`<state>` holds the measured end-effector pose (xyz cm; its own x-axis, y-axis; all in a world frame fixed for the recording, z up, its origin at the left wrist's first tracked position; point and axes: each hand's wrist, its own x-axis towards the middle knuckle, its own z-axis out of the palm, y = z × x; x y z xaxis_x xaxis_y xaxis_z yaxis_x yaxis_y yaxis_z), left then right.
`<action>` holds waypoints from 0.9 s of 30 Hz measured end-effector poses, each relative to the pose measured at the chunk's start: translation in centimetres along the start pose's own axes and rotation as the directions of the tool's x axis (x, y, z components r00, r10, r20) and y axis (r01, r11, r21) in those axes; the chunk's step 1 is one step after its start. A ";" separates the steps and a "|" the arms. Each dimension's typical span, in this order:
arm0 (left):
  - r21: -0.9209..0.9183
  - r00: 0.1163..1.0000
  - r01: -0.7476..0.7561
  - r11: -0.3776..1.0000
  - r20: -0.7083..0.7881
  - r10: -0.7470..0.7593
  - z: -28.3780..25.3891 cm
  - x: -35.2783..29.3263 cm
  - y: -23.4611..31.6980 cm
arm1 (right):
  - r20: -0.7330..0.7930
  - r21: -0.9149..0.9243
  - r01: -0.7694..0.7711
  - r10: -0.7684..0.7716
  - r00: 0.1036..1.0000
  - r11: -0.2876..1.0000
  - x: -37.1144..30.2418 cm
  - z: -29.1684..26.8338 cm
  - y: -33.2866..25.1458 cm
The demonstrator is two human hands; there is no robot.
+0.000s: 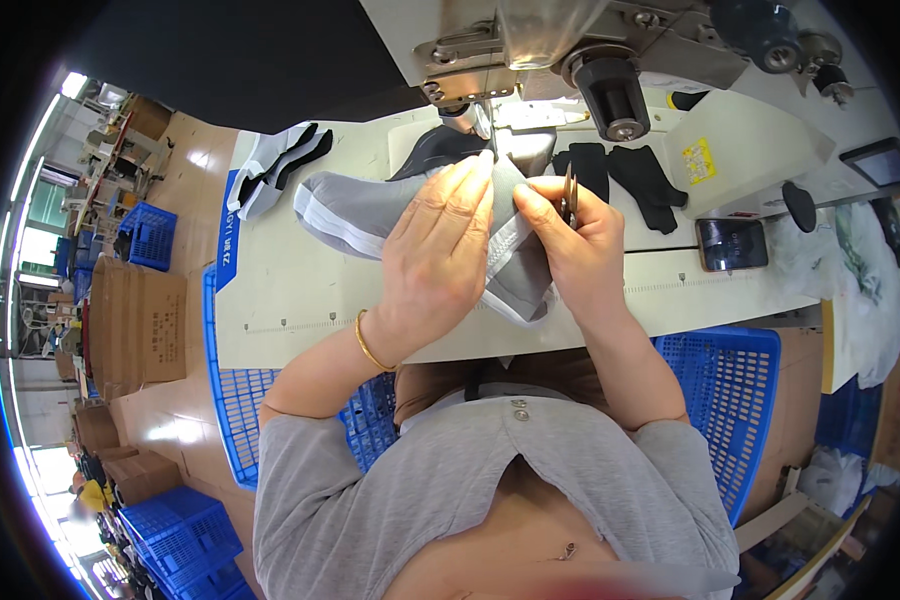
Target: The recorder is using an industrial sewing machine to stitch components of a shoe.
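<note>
A grey sock (355,197) with a white band lies under both my hands on the sewing machine table, just in front of the needle area. My left hand (435,245) lies across it with straight fingers held together, keeping hold of the fabric; its thumb is hidden. With thumb and forefinger, my right hand (577,235) pinches the sock near its upper right part. Dark thread snips (570,197) are tucked in that same hand, points upward. Behind the sock, a dark piece of fabric (442,150) rests by the sewing machine head (467,118).
Grey, white and black socks (278,170) lie at the table's left end. Black socks (645,188) and a phone (731,245) sit to the right. Blue plastic crates (722,400) flank my lap. The machine's dark cylindrical part (610,95) overhangs the table.
</note>
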<state>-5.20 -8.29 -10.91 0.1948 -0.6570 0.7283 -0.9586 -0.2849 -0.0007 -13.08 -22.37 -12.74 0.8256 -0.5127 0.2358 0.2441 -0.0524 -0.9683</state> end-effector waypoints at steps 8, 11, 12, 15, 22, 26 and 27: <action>-0.003 0.999 -0.004 1.000 -0.035 0.004 0.2 0.8 -0.7 | -0.014 0.042 0.024 -0.024 1.000 0.999 1.0 0.3 -0.1; -0.007 0.998 -0.031 0.999 -0.060 0.030 0.6 0.8 -1.0 | -0.015 0.068 0.016 -0.015 1.000 0.998 1.3 0.4 -0.1; -0.009 0.998 -0.024 1.000 -0.058 0.023 0.7 0.7 -1.1 | -0.014 0.079 0.004 -0.002 1.000 0.997 1.3 0.5 -0.1; -0.010 0.998 -0.024 1.000 -0.055 0.023 0.7 0.8 -1.2 | -0.012 0.052 0.007 -0.007 1.000 0.999 1.4 0.4 -0.1; -0.026 0.999 -0.022 0.999 -0.049 0.020 0.6 0.8 -1.2 | -0.027 0.061 0.023 -0.021 0.999 0.998 1.3 0.5 -0.1; -0.021 0.996 -0.035 0.999 -0.081 0.033 0.8 0.8 -1.4 | -0.018 0.042 0.008 -0.007 1.000 0.999 1.4 0.5 -0.1; -0.008 0.998 -0.021 1.000 -0.066 0.021 0.6 1.0 -1.3 | -0.017 0.046 0.004 -0.003 1.000 0.999 1.5 0.5 -0.1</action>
<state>-3.62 -8.95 -10.61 0.1606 -0.6154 0.7717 -0.9642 -0.2651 -0.0108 -11.60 -22.77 -12.22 0.8158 -0.5274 0.2373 0.2704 -0.0149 -0.9626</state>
